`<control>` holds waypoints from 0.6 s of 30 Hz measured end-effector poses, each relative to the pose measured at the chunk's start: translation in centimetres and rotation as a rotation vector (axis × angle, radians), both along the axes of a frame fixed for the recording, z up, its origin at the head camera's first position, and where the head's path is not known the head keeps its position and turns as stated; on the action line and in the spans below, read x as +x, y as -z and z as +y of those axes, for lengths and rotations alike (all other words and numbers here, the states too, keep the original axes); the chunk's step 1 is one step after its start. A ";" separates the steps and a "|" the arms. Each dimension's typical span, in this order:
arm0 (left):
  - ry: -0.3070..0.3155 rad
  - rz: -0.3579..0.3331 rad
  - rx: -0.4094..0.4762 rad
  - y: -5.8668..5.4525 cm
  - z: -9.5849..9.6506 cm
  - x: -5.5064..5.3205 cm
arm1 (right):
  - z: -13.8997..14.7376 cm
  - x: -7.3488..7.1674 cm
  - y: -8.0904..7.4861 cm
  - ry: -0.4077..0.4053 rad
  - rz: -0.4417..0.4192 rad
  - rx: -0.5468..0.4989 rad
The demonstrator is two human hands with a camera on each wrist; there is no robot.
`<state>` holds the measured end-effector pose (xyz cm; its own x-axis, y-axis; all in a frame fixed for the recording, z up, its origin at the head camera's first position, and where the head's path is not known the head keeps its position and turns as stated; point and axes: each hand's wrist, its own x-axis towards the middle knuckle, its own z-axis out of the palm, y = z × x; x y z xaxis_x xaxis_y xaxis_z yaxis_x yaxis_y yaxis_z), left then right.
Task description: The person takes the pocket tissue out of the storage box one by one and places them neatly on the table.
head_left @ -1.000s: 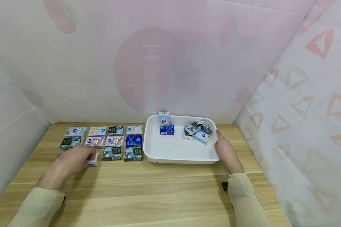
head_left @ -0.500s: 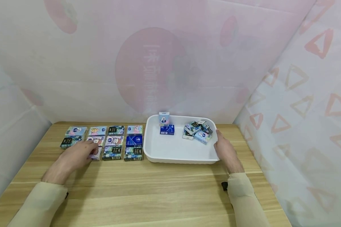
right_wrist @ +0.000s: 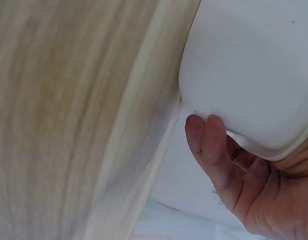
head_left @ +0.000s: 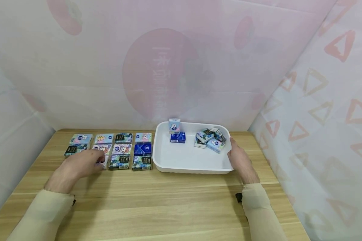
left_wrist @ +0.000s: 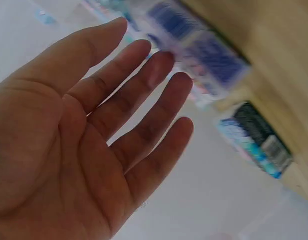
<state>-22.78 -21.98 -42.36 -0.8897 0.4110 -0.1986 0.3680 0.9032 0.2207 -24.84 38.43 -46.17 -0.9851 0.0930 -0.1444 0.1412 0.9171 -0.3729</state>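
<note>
In the head view my left hand (head_left: 81,164) is over the lower left of the packs on the table, beside a small white-and-lilac tissue pack (head_left: 104,163) that it partly hides. The left wrist view shows the palm, with the fingers spread and loosely bent, the fingertips near a lilac pack (left_wrist: 213,60) with nothing gripped. A dark floral pack (left_wrist: 256,140) lies beyond. My right hand (head_left: 239,160) holds the right rim of a white tray (head_left: 193,169). In the right wrist view its bent fingers (right_wrist: 213,140) come up under the tray's rim.
Rows of tissue packs, such as a dark blue one (head_left: 142,149) and a dark floral one (head_left: 141,163), lie left of the tray. Inside the tray are a blue pack (head_left: 178,137), an upright light-blue one (head_left: 174,126) and a heap of several more (head_left: 205,135). A printed cloth wall (head_left: 93,100) stands behind.
The left hand has moved the lilac pack away from me and slightly right, up to the row above, and its fingers have loosened from it. The right hand and tray stay put.
</note>
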 end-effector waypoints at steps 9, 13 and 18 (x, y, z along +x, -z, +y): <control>0.027 0.109 0.042 -1.6 4.6 -0.2 | 0.2 -0.1 0.2 -0.003 0.002 -0.006; 0.056 0.179 0.087 -1.8 6.6 -0.7 | 0.3 -0.2 0.4 -0.007 0.006 -0.007; 0.067 0.202 0.114 -2.2 9.1 -1.2 | 0.3 -0.2 0.4 -0.007 -0.001 -0.009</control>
